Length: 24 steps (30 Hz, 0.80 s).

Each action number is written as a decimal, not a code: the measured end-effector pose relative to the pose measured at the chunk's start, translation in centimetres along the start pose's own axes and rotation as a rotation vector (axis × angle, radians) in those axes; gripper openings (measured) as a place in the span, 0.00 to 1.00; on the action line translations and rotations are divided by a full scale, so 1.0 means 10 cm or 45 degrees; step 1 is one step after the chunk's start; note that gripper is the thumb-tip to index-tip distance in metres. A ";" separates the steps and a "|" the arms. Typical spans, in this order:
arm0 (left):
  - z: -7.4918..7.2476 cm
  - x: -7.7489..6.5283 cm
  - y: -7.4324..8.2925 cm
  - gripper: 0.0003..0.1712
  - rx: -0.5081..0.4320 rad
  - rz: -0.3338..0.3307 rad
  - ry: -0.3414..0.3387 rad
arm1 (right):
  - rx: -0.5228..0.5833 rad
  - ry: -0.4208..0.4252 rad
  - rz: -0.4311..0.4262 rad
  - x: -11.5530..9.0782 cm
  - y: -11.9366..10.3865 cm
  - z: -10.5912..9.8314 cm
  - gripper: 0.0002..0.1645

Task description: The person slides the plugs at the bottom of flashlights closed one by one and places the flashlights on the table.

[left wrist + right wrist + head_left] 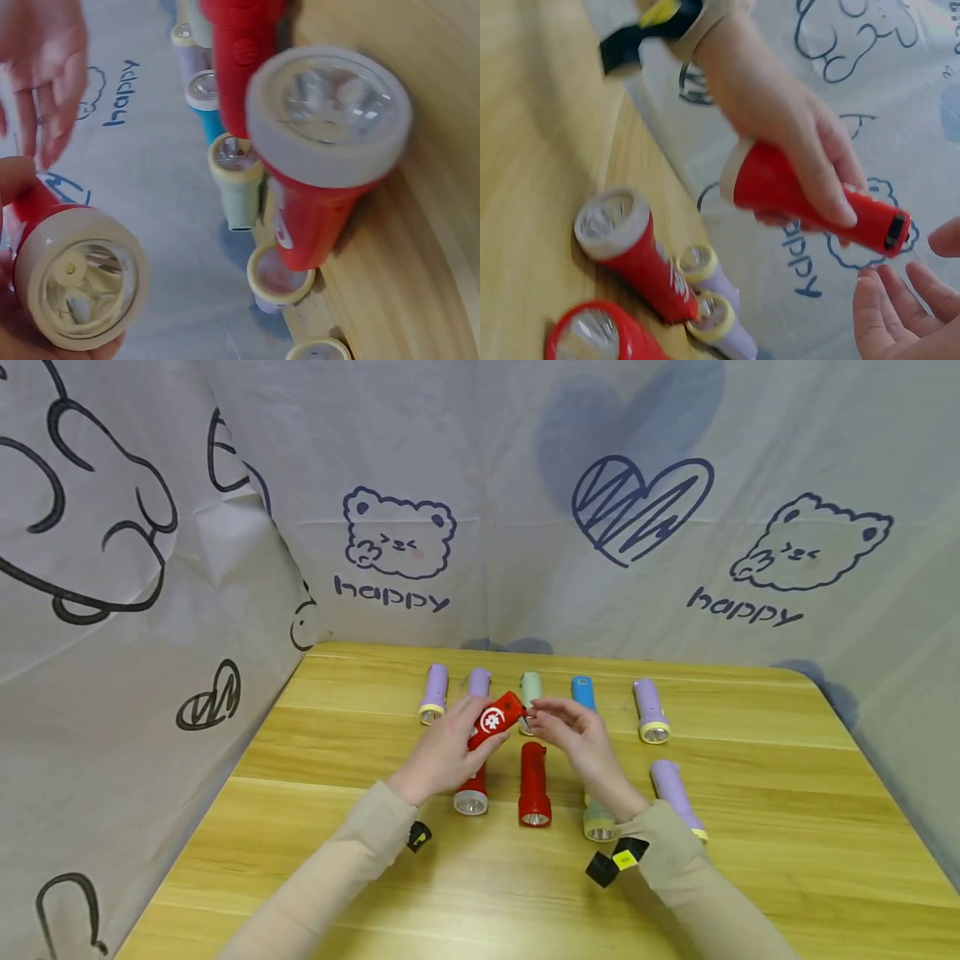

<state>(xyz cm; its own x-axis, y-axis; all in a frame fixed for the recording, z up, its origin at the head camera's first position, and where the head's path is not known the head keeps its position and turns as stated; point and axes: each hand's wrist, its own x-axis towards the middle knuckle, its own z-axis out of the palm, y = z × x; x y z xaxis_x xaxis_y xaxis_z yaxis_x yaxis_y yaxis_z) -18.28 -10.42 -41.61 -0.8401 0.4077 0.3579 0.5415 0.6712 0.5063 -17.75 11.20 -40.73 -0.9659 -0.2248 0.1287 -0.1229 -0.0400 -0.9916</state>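
Note:
My left hand (442, 747) grips a red flashlight (495, 720) with a white emblem, held above the table and tilted with its tail up to the right. Its white-rimmed lens (82, 281) faces the camera in the left wrist view. A black slot shows in its tail end in the right wrist view. My right hand (581, 743) is beside that tail, its fingers loosely bent and just apart from it, as the right wrist view shows. Below stand a white-rimmed red flashlight (471, 797) and an all-red flashlight (534, 785).
Along the back of the wooden table (337, 860) stands a row with purple flashlights (650, 710), a green flashlight (530, 681) and a blue flashlight (582, 689). A pale green flashlight (600, 821) is partly behind my right wrist; another purple flashlight (675, 793) lies right of it. Printed cloth (517, 568) hangs behind.

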 end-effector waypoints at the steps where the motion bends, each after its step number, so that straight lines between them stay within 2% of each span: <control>1: 0.01 0.00 0.00 0.23 0.018 0.011 0.014 | 0.047 0.007 0.028 0.00 -0.01 0.01 0.22; 7: 0.06 -0.02 -0.02 0.24 0.115 0.082 0.112 | 0.293 0.031 0.206 -0.02 -0.06 0.08 0.23; 11: 0.08 -0.02 -0.05 0.25 0.187 0.144 0.182 | 0.393 0.019 0.315 -0.03 -0.07 0.09 0.23; 20: 0.14 -0.02 -0.12 0.25 0.326 0.246 0.338 | 0.591 -0.077 0.411 -0.03 -0.04 0.13 0.15; 24: 0.15 -0.02 -0.15 0.26 0.366 0.287 0.376 | 0.621 -0.099 0.424 -0.03 -0.02 0.15 0.17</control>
<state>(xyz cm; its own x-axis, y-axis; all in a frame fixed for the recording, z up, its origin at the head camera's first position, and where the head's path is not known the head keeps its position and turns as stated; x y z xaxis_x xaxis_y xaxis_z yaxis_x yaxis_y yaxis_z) -18.93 -10.53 -43.64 -0.6344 0.3977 0.6628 0.6430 0.7474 0.1670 -17.09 9.83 -40.51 -0.9126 -0.3720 -0.1695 0.3205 -0.3936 -0.8616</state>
